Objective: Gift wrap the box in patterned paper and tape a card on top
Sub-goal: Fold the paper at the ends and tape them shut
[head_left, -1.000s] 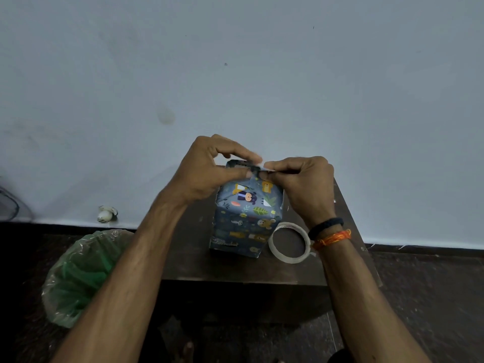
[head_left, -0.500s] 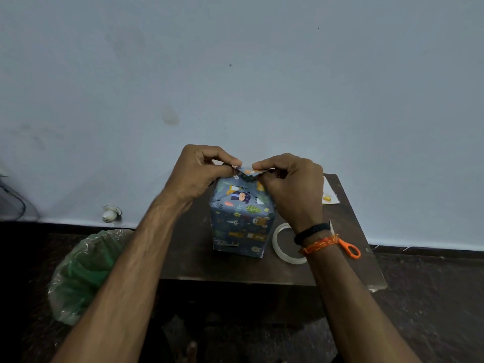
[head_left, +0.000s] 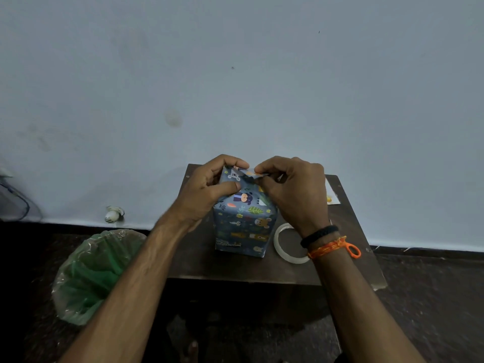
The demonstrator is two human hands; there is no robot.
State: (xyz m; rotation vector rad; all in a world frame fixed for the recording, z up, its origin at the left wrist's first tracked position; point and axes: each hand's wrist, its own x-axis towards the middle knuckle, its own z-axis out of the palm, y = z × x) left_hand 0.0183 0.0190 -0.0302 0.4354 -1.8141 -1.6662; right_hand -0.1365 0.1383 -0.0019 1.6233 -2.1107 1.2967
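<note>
My left hand (head_left: 207, 191) and right hand (head_left: 293, 188) pinch the top flap of the wrapped box (head_left: 245, 224) mid-table, so next comes tape (head_left: 288, 243) at four o'clock.

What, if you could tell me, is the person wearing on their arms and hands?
Both forearms are bare, no sleeves showing. The right wrist carries a black braided band and, below it, an orange thread band ending in a small loop. The left wrist and the fingers of both hands show nothing worn.
</note>
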